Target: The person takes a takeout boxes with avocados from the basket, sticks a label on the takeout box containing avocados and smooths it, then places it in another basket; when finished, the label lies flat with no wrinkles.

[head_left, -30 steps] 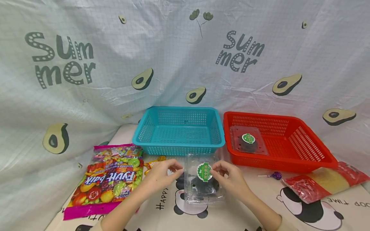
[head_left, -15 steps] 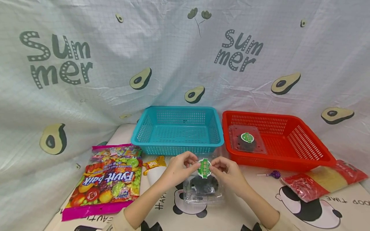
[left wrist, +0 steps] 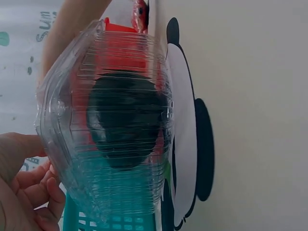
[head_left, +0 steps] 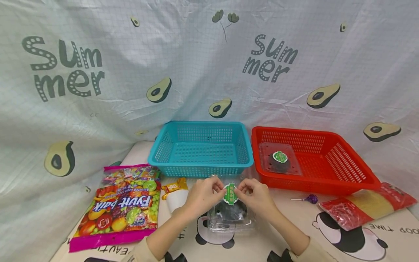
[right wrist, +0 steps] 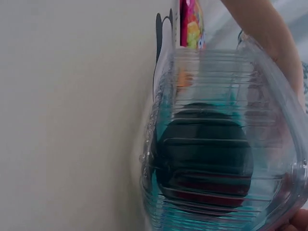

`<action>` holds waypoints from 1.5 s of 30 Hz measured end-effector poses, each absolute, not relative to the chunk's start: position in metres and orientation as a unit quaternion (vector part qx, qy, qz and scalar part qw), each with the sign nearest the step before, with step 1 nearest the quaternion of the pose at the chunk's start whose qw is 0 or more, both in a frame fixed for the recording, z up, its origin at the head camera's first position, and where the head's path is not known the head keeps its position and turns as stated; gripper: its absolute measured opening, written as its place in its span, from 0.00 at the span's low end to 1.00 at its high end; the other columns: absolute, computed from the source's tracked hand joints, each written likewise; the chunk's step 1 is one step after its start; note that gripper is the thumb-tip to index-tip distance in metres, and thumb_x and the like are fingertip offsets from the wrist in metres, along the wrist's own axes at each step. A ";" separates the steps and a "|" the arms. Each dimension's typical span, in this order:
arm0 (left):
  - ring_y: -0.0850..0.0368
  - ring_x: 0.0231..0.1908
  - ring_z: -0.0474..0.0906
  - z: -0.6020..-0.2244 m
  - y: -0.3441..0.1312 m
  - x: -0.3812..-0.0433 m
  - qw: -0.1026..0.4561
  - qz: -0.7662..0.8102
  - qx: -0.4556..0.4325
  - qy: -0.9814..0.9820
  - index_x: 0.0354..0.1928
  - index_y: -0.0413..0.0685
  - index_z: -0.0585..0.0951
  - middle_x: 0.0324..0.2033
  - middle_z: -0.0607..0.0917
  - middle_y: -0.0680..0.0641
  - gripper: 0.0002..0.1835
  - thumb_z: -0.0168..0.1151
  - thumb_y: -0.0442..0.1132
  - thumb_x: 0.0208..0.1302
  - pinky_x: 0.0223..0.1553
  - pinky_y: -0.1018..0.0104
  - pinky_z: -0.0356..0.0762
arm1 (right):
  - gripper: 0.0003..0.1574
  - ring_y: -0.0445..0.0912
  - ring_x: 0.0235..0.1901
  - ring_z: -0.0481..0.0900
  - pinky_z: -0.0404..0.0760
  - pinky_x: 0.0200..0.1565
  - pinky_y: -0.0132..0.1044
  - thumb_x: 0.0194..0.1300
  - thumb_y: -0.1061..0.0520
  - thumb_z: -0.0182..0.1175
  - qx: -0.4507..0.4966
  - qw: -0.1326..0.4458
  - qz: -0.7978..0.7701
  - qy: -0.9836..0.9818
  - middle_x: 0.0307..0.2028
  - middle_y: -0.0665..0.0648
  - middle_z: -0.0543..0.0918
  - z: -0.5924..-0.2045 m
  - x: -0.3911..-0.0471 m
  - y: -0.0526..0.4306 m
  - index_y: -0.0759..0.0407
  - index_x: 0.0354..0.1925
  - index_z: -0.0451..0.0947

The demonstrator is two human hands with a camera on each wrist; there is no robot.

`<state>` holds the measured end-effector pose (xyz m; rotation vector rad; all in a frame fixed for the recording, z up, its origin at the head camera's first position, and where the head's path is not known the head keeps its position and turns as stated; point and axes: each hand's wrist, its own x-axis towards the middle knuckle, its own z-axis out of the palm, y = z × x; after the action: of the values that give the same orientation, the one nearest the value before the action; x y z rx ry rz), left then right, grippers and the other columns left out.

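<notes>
A clear plastic clamshell box (head_left: pixel 229 222) with a dark, rounded item (head_left: pixel 230 211) inside stands at the front middle of the table. Over its lid is a green-and-white sticker (head_left: pixel 231 194). My left hand (head_left: pixel 206 194) pinches the sticker's left edge between thumb and finger. At its right edge, my right hand (head_left: pixel 256 196) pinches likewise. In the left wrist view the curled fingers (left wrist: pixel 41 195) lie beside the lid's rim. The right wrist view shows the ribbed side of the box (right wrist: pixel 211 77); only a bit of the right hand appears at its corner. Neither wrist view shows the sticker.
Behind stand a blue basket (head_left: pixel 201 171) and a red basket (head_left: pixel 314 187); a similar stickered box (head_left: pixel 292 153) lies in the red one. Fruit candy bags (head_left: pixel 119 209) and an orange-wrapped packet (head_left: pixel 173 186) lie left. A lollipop (head_left: pixel 311 198) and a red-and-yellow packet (head_left: pixel 366 203) lie right.
My left hand has come in from the left to the sticker's left edge. With both hands on it, the sticker has risen slightly, then lowered toward the lid. The box stays put.
</notes>
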<state>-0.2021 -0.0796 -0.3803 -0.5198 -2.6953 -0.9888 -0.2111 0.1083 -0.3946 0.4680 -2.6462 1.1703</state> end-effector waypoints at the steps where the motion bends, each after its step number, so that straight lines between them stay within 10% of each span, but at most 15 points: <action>1: 0.68 0.15 0.65 -0.381 -0.079 -0.202 0.122 -0.325 -0.179 -0.921 0.24 0.55 0.77 0.17 0.75 0.61 0.06 0.62 0.46 0.53 0.14 0.74 0.63 | 0.09 0.41 0.23 0.65 0.65 0.22 0.28 0.49 0.56 0.66 0.159 0.108 0.390 -0.900 0.18 0.46 0.69 -0.395 -0.211 0.108 0.48 0.21 0.74; 17: 0.67 0.18 0.62 -0.390 -0.075 -0.203 0.202 -0.213 -0.196 -0.936 0.20 0.57 0.78 0.12 0.71 0.63 0.07 0.65 0.47 0.48 0.23 0.73 0.52 | 0.12 0.42 0.25 0.64 0.63 0.25 0.31 0.43 0.56 0.70 0.162 0.136 0.345 -0.915 0.18 0.44 0.69 -0.402 -0.219 0.106 0.46 0.20 0.73; 23: 0.61 0.36 0.72 -0.390 -0.080 -0.200 0.246 -0.151 -0.263 -0.921 0.36 0.56 0.80 0.34 0.82 0.57 0.13 0.64 0.50 0.49 0.32 0.68 0.58 | 0.11 0.41 0.33 0.67 0.69 0.31 0.31 0.45 0.57 0.69 0.251 0.192 0.317 -0.894 0.28 0.46 0.75 -0.405 -0.218 0.109 0.48 0.29 0.77; 29: 0.55 0.59 0.62 -0.393 -0.092 -0.186 0.199 -0.103 -0.395 -0.891 0.55 0.54 0.73 0.55 0.74 0.53 0.25 0.48 0.58 0.60 0.48 0.50 0.58 | 0.11 0.39 0.49 0.67 0.70 0.47 0.43 0.59 0.50 0.57 0.383 0.189 0.254 -0.868 0.45 0.43 0.78 -0.406 -0.206 0.118 0.46 0.40 0.80; 45: 0.56 0.60 0.60 -0.398 -0.105 -0.174 0.179 -0.091 -0.410 -0.890 0.55 0.54 0.73 0.55 0.73 0.55 0.26 0.42 0.60 0.63 0.50 0.51 0.56 | 0.13 0.41 0.50 0.69 0.68 0.50 0.43 0.62 0.53 0.52 0.405 0.208 0.197 -0.868 0.46 0.45 0.79 -0.408 -0.190 0.134 0.50 0.44 0.79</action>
<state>-0.1736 -0.1054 -0.3978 -1.1595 -2.5148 -0.2586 -0.1903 0.1338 -0.4078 1.1262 -2.4170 0.5495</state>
